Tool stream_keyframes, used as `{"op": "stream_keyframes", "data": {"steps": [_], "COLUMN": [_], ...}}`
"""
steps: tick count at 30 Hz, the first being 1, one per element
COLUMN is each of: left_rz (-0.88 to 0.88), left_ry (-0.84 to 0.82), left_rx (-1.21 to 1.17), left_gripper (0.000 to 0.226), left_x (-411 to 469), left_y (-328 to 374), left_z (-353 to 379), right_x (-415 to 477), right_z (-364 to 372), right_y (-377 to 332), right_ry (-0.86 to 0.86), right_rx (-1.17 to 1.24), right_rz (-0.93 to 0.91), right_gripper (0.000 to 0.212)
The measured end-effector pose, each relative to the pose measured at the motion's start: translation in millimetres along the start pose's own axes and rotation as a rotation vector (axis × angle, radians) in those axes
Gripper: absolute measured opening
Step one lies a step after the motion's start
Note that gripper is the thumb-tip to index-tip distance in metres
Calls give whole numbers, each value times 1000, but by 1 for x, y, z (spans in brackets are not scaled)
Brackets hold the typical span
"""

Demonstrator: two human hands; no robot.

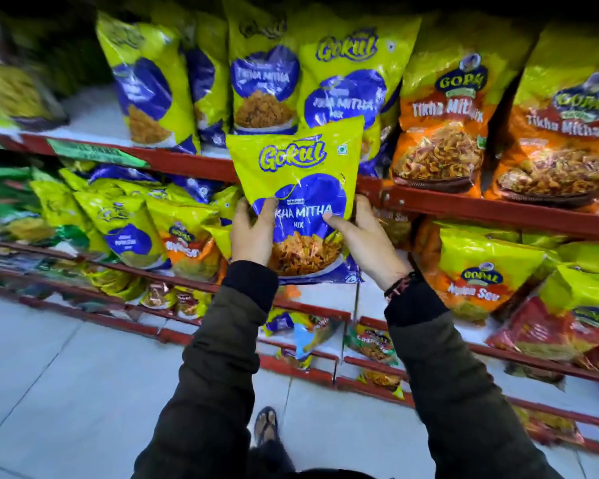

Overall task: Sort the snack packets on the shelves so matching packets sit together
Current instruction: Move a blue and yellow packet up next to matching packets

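A yellow and blue Gokul Tikha Mitha packet is held upright in front of the red shelf edge. My left hand grips its lower left side and my right hand grips its lower right side. Directly behind it, on the upper shelf, stand several matching Gokul Tikha Mitha packets. To their right stand two orange Gopal Tikha Mitha packets. The shelf below holds mixed Gokul packets and Gopal packets.
Lower red shelves carry small assorted packets. The pale tiled floor lies to the left, with my sandalled foot below. Green packets are blurred at far left.
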State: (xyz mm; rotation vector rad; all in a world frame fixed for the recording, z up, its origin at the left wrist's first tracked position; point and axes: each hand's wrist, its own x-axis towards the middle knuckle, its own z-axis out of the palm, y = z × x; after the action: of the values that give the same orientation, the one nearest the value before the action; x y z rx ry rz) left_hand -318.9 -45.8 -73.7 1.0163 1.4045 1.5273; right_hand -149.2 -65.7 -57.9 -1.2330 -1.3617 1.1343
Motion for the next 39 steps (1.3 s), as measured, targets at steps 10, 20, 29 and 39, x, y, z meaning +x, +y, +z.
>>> {"op": "stream_keyframes", "data": {"steps": [10, 20, 29, 39], "left_rz": [245, 229, 176, 337], "left_ry": [-84, -198, -180, -23], "left_rx": [-48, -20, -68, -264], "left_gripper": [81, 73, 39, 29], "left_x": [128, 238, 286, 311], "left_y": [82, 57, 56, 85], "left_z": [-34, -43, -34, -3], "right_x": [103, 193, 230, 261], "right_z": [68, 116, 108, 86], "right_y": [-69, -52, -64, -96], "right_ry": [175, 283, 431, 793], "right_rx": [9, -60, -37, -73], "right_rz": [-309, -296, -236, -304], "right_gripper": [64, 33, 33, 31]}}
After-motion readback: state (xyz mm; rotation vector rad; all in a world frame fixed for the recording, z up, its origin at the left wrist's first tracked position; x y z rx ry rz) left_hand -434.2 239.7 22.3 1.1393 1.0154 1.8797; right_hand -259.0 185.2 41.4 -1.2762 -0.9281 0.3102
